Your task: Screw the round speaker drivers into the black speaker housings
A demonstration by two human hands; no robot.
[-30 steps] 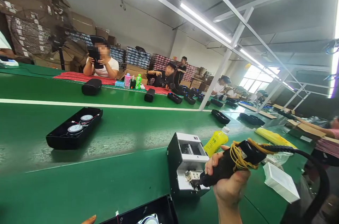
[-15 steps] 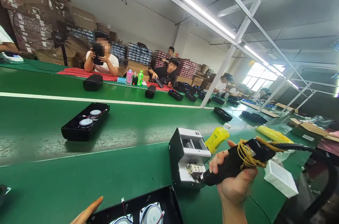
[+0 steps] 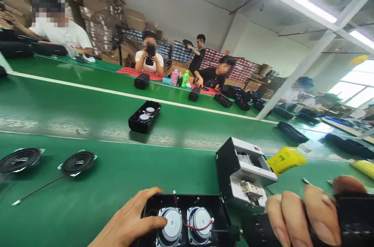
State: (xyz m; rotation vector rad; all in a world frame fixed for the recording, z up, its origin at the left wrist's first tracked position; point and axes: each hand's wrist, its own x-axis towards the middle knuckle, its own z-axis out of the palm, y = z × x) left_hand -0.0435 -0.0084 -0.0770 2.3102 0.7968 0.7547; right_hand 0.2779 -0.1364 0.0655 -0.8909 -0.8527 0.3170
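Two speakers [image 3: 187,221] inside one housing [image 3: 217,210]; two loose speakers [image 3: 49,161] left.

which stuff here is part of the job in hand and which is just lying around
In hand:
left hand on black speaker housing
right hand gripping black power screwdriver
screw feeder box

Lying about:
two loose speakers
yellow bottle
housing on belt

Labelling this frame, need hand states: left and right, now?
Left hand: open, fingers resting on the black speaker housing, thumb on a speaker.
Right hand: closed around the black electric screwdriver.
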